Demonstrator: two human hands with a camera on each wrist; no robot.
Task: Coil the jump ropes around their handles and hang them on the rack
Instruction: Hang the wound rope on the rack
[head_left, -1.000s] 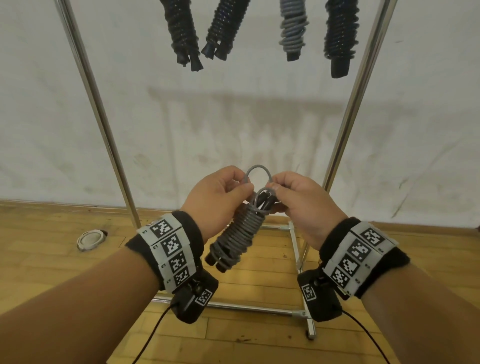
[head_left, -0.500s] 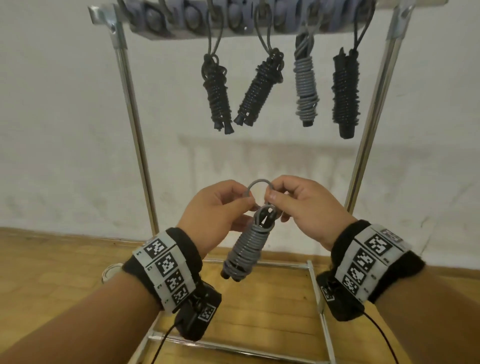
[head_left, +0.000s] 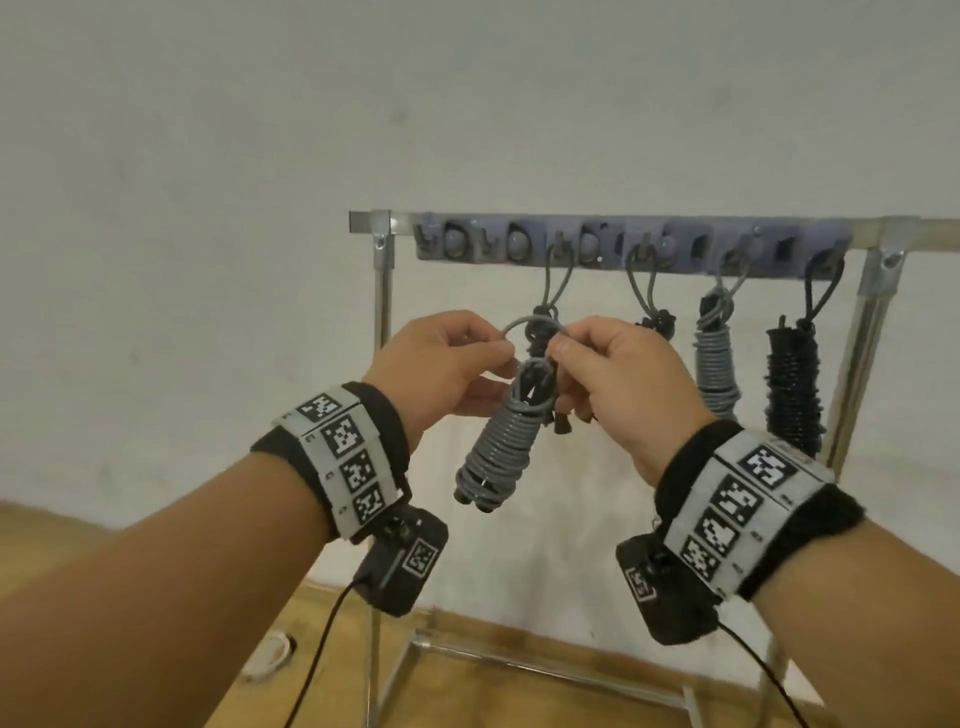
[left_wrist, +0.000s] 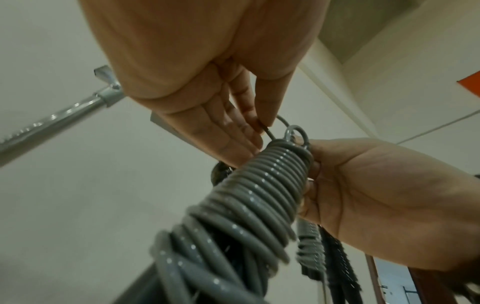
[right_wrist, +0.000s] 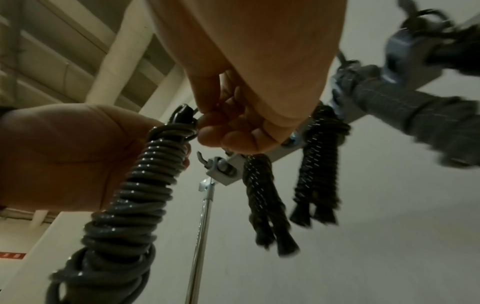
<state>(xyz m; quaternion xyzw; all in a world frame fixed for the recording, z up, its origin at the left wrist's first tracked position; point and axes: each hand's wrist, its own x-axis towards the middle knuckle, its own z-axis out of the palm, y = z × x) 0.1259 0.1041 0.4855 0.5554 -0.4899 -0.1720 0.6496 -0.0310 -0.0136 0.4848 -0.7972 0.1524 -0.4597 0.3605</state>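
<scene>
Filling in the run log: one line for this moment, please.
stage: pre-hang | left hand: pinches loop | right hand: pinches loop | grey coiled rope: hangs below | rack: four ropes hung

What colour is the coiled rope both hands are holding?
Grey; the coiled jump rope shows best in the head view.

Glossy grey plastic-coated rope (head_left: 501, 441), shiny metal rack (head_left: 383, 291), matt wall (head_left: 208, 156), wooden floor (head_left: 62, 525).

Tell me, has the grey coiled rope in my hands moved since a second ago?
Yes. The grey coiled rope rose toward the rack; its loop is now level with the hanging bundles' tops.
</scene>
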